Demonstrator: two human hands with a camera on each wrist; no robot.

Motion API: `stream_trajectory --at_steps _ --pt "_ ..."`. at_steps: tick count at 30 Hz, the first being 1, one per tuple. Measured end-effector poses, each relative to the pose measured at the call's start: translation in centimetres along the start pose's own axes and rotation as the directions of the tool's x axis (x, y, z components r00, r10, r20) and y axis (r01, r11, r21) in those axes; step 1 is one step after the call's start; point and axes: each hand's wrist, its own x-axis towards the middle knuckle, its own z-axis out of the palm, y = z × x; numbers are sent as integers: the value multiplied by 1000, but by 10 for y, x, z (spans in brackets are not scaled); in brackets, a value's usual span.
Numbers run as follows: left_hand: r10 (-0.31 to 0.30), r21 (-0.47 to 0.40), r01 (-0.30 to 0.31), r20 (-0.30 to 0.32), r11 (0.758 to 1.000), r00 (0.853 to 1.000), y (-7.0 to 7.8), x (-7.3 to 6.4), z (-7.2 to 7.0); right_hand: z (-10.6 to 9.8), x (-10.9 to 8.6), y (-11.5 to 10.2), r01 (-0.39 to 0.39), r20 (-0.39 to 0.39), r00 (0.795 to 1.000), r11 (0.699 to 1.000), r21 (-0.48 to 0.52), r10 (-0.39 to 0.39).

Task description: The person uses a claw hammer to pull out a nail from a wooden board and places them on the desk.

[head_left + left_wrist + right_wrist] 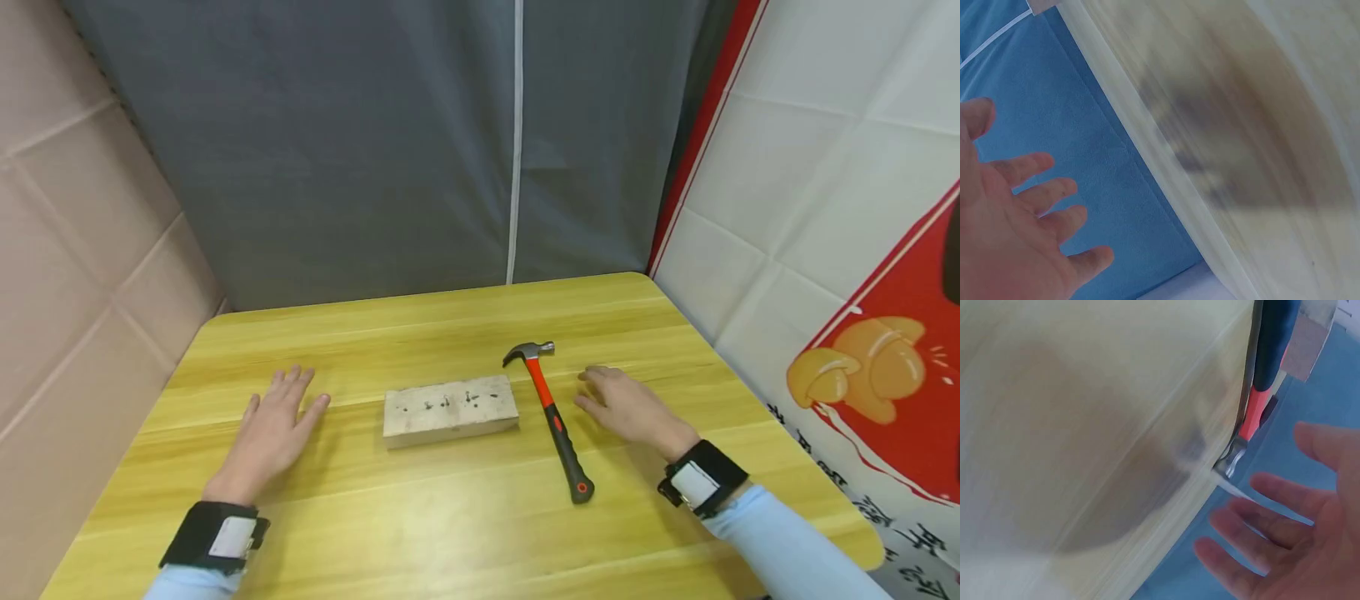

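A claw hammer (551, 408) with a red and black handle lies on the table, its steel head toward the far edge. Left of it sits a pale wooden block (450, 410) with several nails and dark holes in its top. My right hand (633, 408) hovers just right of the hammer, fingers loosely bent and holding nothing; the right wrist view shows the hammer (1257, 406) beyond the fingertips (1207, 550). Over the left part of the table my left hand (270, 433) is spread with nothing in it. Its palm (1010, 237) and separated fingers show in the left wrist view.
The yellow wood-grain table (420, 533) ends at a grey curtain (360, 150) with a white strip. A pale padded wall (82, 275) stands at the left, and a white wall (787, 208) with a red printed panel at the right.
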Motion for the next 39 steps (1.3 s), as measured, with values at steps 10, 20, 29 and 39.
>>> stream_trajectory --at_steps 10,20,29,39 --pt "1 34 -2 37 999 999 3 9 12 15 -2 -19 -70 188 980 998 -1 69" --pt "4 36 -5 37 999 999 6 13 15 21 -5 -29 -122 276 953 992 -20 123" --pt "12 51 -14 38 999 999 7 14 20 26 2 -38 -142 214 968 989 50 128" --pt "12 61 -14 38 998 999 11 15 26 26 3 -42 -181 216 960 983 1 177"
